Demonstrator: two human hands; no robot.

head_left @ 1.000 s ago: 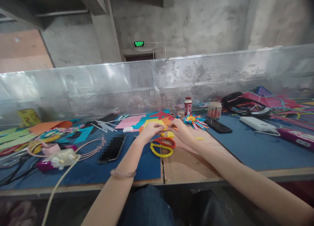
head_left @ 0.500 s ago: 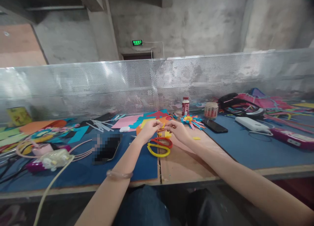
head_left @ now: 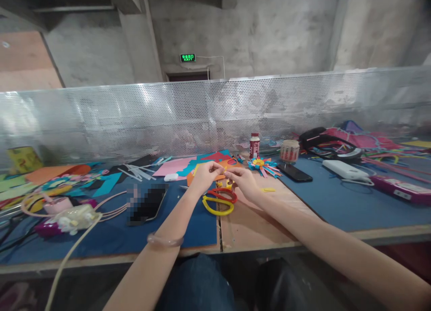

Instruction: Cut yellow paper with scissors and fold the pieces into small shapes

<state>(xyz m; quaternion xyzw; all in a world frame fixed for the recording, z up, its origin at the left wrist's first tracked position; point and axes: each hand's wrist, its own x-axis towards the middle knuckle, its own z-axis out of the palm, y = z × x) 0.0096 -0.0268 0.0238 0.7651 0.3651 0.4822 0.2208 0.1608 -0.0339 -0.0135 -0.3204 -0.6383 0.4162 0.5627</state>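
Note:
My left hand point(head_left: 206, 176) and my right hand point(head_left: 243, 181) meet above the table, fingertips together, pinching a small yellow paper piece point(head_left: 225, 171) between them. Just below them lie scissors with red and yellow handles point(head_left: 220, 200) and small yellow paper scraps point(head_left: 229, 183). A finished multicoloured paper flower point(head_left: 262, 164) lies to the right of my right hand. Sheets of pink, blue, orange and yellow paper point(head_left: 198, 165) lie behind my hands. A clear bangle sits on my left wrist.
A phone point(head_left: 147, 204) lies left of my arm, another phone point(head_left: 295, 172) to the right. A small bottle point(head_left: 254, 146) and a tape roll point(head_left: 289, 151) stand by the perforated metal screen point(head_left: 134, 117). Cables, a glue gun point(head_left: 67, 219), a white power bank point(head_left: 343, 169) and craft scraps crowd both sides.
My hands have lifted slightly off the table and drawn closer together on the small yellow piece. The view has shifted a little to the right.

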